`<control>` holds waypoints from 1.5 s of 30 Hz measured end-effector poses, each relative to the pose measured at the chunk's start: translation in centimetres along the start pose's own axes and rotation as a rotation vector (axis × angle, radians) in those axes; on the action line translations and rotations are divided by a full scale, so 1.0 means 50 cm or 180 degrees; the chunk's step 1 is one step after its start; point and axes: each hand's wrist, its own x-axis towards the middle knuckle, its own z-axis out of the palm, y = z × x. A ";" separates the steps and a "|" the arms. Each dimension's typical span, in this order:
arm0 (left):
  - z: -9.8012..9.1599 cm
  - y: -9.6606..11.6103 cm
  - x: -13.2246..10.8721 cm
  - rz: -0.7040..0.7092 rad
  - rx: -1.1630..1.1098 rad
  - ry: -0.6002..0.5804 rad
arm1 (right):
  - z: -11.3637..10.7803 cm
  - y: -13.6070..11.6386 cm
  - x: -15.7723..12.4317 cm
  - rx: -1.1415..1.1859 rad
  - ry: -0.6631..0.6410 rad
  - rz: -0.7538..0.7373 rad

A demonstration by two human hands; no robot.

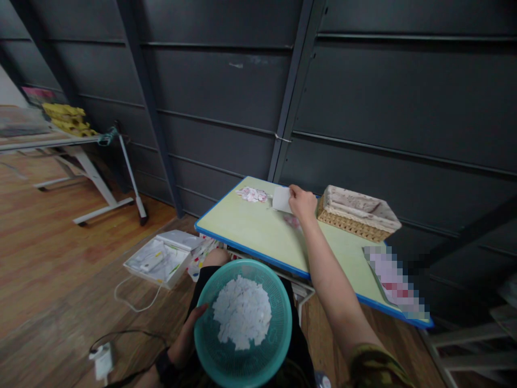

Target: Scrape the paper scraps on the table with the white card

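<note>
My right hand [302,203] reaches across the pale green table [258,229] and pinches a white card [281,199] at the table's far side. A small heap of pink-and-white cards [252,194] lies just left of that card. On my lap rests a teal plastic basket [278,328] filled with white paper pieces [242,311]. My left hand [194,319] grips the basket's left rim, fingers curled over the edge.
A wicker tray [357,214] with a cloth lining stands right of my right hand. A blurred sheet [393,280] lies near the table's right end. An open white box [161,260] and a cable [133,302] lie on the wooden floor. A second table [60,141] stands far left.
</note>
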 end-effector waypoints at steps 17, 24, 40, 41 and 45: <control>-0.002 -0.003 0.001 0.0026 -0.0009 0.0060 | 0.000 0.009 0.005 0.0153 0.0067 -0.0020; 0.004 -0.002 -0.004 -0.0033 -0.0012 0.0099 | 0.003 0.008 0.005 0.0142 -0.0011 -0.0033; 0.000 -0.003 0.001 -0.0104 0.0064 0.0206 | -0.001 0.020 0.013 0.0357 -0.0038 -0.0111; -0.001 -0.003 0.002 -0.0086 0.0072 0.0180 | -0.002 0.022 0.014 0.0373 0.0001 -0.0079; -0.006 -0.004 0.004 -0.0076 0.0110 0.0117 | -0.001 0.030 0.018 0.0408 0.0067 -0.0024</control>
